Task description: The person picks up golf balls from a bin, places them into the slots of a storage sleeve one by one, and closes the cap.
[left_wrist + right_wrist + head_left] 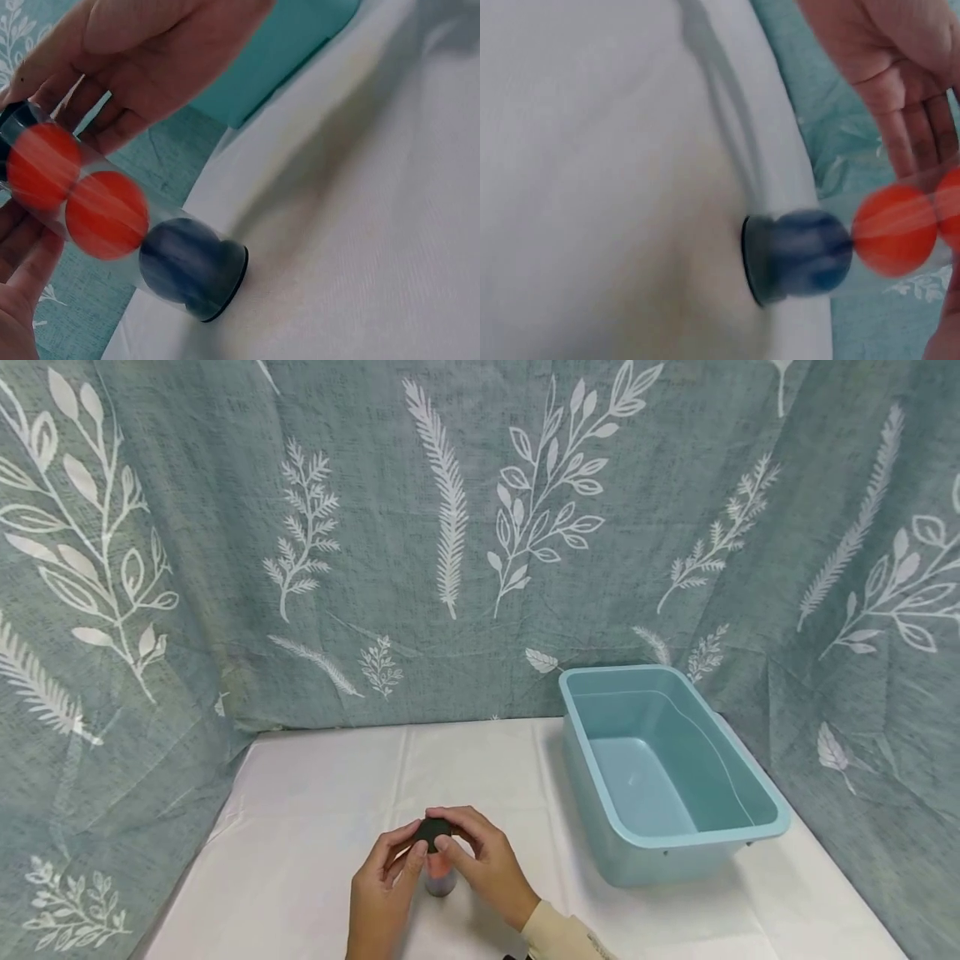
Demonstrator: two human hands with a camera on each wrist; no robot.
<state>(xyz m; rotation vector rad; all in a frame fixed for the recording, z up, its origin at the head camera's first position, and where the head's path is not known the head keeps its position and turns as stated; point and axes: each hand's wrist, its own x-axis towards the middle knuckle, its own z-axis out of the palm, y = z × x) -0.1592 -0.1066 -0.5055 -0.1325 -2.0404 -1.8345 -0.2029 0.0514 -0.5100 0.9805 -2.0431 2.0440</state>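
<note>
A clear plastic tube (440, 883) stands upright on the white table, its base close over the cloth in both wrist views. Inside are two orange-red balls (107, 215) and a dark blue ball (811, 252), the blue one lowest. A black cap (432, 832) tops the tube. My left hand (385, 878) grips the cap from the left, thumb in front and fingers behind. From the other side my right hand (489, 862) pinches the same cap between thumb and fingers. The fingers partly hide the cap's edges and the tube's upper part.
A blue-green plastic tub (600, 777) stands on the table to the right of the hands, nothing visible inside. White cloth (300, 827) covers the table. Patterned teal curtains (375, 527) hang behind it and along both sides.
</note>
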